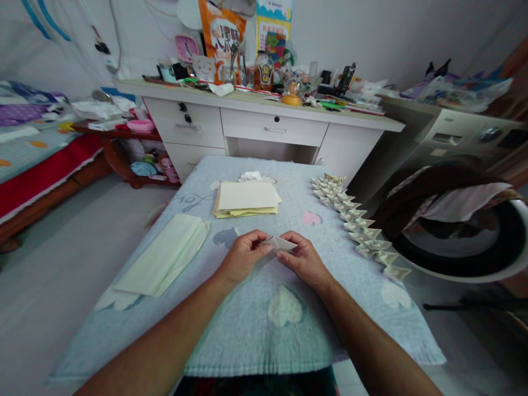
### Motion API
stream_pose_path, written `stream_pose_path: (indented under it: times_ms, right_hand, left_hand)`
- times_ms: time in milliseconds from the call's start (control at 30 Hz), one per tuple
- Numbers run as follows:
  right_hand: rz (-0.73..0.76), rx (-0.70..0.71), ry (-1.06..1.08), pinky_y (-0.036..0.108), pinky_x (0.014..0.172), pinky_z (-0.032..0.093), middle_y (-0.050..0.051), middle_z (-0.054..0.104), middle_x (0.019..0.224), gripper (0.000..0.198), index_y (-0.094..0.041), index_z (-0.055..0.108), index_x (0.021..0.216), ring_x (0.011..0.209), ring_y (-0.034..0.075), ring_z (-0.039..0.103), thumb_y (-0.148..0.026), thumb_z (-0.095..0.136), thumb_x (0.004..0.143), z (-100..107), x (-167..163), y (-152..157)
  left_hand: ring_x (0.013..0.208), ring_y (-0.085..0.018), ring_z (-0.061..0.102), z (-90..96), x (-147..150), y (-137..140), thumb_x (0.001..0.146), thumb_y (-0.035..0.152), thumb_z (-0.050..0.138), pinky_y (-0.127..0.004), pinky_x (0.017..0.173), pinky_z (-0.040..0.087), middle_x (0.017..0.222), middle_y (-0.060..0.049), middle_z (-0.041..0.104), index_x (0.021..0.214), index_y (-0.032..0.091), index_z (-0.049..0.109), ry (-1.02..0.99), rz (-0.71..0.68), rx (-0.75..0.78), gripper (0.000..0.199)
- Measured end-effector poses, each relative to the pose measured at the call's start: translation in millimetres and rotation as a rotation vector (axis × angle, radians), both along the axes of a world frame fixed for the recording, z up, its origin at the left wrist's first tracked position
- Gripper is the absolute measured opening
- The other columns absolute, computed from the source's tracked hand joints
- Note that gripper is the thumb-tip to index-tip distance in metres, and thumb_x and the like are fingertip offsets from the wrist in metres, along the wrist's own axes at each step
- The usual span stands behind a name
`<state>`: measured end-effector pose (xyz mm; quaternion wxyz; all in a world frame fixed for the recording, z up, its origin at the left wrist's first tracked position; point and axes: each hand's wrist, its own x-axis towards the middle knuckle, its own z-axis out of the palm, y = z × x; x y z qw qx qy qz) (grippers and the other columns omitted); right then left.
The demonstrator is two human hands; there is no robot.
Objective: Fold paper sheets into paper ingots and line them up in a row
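A small folded piece of white paper is held between my two hands over the middle of the cloth-covered table. My left hand pinches its left end between thumb and fingers. At its right end, my right hand grips the edge the same way. Beyond my hands lies a stack of cream and yellow paper sheets. To the left is a folded bundle of pale green paper. Along the right side run rows of small folded paper boats, set close together.
A light blue cloth with heart prints covers the table. Behind it stands a white desk crowded with a honey jar, an orange bag and a pink clock. A washing machine with its door open is at the right, a bed at the left.
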<state>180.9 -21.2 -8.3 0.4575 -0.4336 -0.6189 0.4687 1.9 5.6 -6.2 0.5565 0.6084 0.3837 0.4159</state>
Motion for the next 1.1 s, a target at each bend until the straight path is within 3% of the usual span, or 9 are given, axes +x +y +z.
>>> stream_pose_path:
  times_ms: [133, 267, 367, 400, 500, 700, 867, 1100]
  right_hand:
    - [-0.071, 0.197, -0.152, 0.026, 0.068, 0.038, -0.001, 0.052, 0.072, 0.01, -0.02, 0.057, 0.075, 0.07, 0.014, 0.049, -0.027, 0.06, 0.081, 2.0, -1.6, 0.0]
    - [-0.183, 0.443, -0.487, 0.031, 0.075, 0.036, 0.002, 0.054, 0.076, 0.009, -0.02, 0.057, 0.077, 0.08, 0.018, 0.049, -0.012, 0.054, 0.079, 1.8, -1.8, -0.8]
    - [-0.189, 0.51, -0.674, 0.033, 0.076, 0.034, 0.004, 0.055, 0.081, 0.015, -0.02, 0.059, 0.082, 0.083, 0.02, 0.046, -0.008, 0.055, 0.074, -0.3, -0.3, -2.1]
    - [-0.182, 0.515, -0.715, 0.033, 0.077, 0.034, 0.004, 0.055, 0.083, 0.018, -0.019, 0.059, 0.083, 0.085, 0.021, 0.046, -0.006, 0.055, 0.072, -0.9, 0.3, -2.5]
    - [-0.172, 0.507, -0.774, 0.033, 0.078, 0.034, 0.005, 0.056, 0.086, 0.028, -0.019, 0.058, 0.089, 0.086, 0.021, 0.045, -0.002, 0.053, 0.067, -2.2, 1.5, -3.3]
    - [-0.092, 0.443, -0.799, 0.032, 0.08, 0.033, 0.005, 0.056, 0.091, 0.026, -0.019, 0.057, 0.092, 0.089, 0.021, 0.045, -0.005, 0.053, 0.07, -3.3, 0.9, -4.6]
    - [0.022, 0.398, -0.856, 0.032, 0.08, 0.032, 0.004, 0.056, 0.09, 0.019, -0.02, 0.061, 0.086, 0.089, 0.02, 0.046, -0.007, 0.055, 0.073, -4.7, 2.1, -6.0]
    - [0.065, 0.379, -0.849, 0.033, 0.082, 0.031, 0.004, 0.059, 0.09, 0.019, -0.02, 0.064, 0.089, 0.09, 0.02, 0.046, -0.008, 0.059, 0.075, -3.2, 5.3, -6.3]
  left_hand:
    - [0.061, -0.009, 0.049, -3.6, 3.0, -0.9, 0.075, 0.027, 0.065, -0.02, 0.059, 0.039, 0.072, 0.003, 0.055, 0.085, 0.016, 0.059, 0.019, 0.021, 0.022, 0.017]
    - [0.053, -0.004, 0.045, 1.2, 2.2, -8.2, 0.071, 0.018, 0.067, -0.019, 0.055, 0.039, 0.105, -0.001, 0.056, 0.106, 0.021, 0.054, 0.249, 0.173, 0.246, 0.038]
    - [0.058, -0.005, 0.048, 6.3, -1.0, -12.9, 0.074, 0.011, 0.06, -0.02, 0.056, 0.041, 0.103, -0.001, 0.054, 0.095, 0.02, 0.057, 0.354, 0.158, 0.406, 0.023]
    - [0.066, -0.008, 0.052, 7.3, -2.1, -13.3, 0.075, 0.009, 0.057, -0.021, 0.061, 0.042, 0.098, -0.001, 0.055, 0.085, 0.019, 0.057, 0.392, 0.13, 0.467, 0.014]
    - [0.077, -0.012, 0.055, 6.5, -5.0, -11.4, 0.075, 0.004, 0.052, -0.023, 0.071, 0.043, 0.082, 0.0, 0.056, 0.077, 0.019, 0.055, 0.464, 0.068, 0.544, 0.015]
    - [0.08, -0.014, 0.054, -2.4, -9.4, -7.1, 0.073, 0.004, 0.05, -0.025, 0.072, 0.042, 0.083, 0.0, 0.056, 0.077, 0.019, 0.055, 0.597, 0.024, 0.534, 0.017]
    - [0.082, -0.015, 0.054, -4.0, -14.7, -7.7, 0.072, 0.004, 0.052, -0.025, 0.072, 0.041, 0.086, -0.001, 0.055, 0.08, 0.02, 0.057, 0.726, -0.117, 0.555, 0.018]
    - [0.089, -0.02, 0.051, 1.4, -20.3, -4.6, 0.079, 0.016, 0.06, -0.03, 0.077, 0.04, 0.086, -0.003, 0.059, 0.079, 0.02, 0.063, 0.867, -0.18, 0.636, 0.005]
